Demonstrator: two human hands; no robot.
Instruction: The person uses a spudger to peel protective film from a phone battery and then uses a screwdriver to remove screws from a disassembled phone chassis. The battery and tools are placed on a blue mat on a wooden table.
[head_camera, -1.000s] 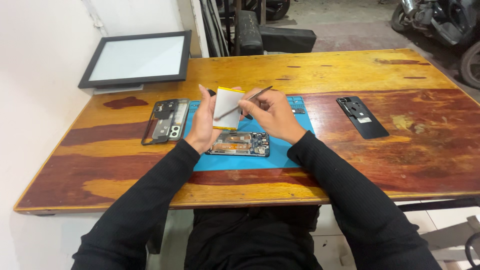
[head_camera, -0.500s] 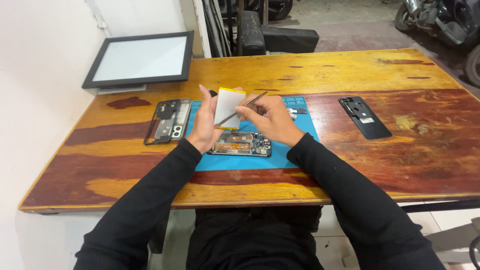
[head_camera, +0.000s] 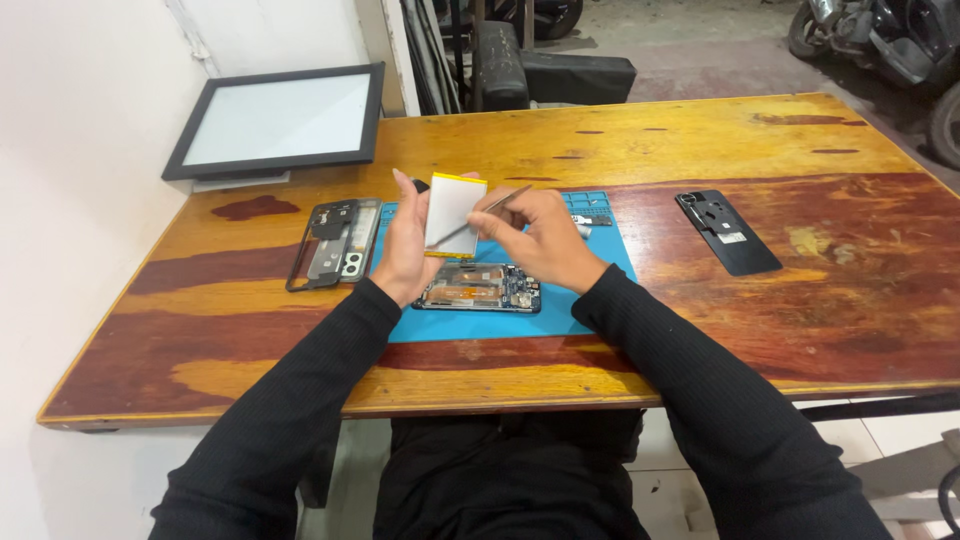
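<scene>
We have the pale battery (head_camera: 452, 212) out, left hand (head_camera: 405, 250) fingers clamped on it, right hand (head_camera: 540, 238) pinching tweezers (head_camera: 480, 215); the opened phone (head_camera: 478, 288) lies unassembled below.

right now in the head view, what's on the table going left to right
phone mid-frame → left hand holding the flat battery → right hand with tweezers → black back cover

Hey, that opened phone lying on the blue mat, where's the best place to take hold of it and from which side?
Probably by its two long edges, coming down from above. The opened phone lies flat on the blue mat with its circuitry facing up, so a pinch across the narrow width avoids the exposed parts. The near long edge is free; both hands are above it.
</scene>
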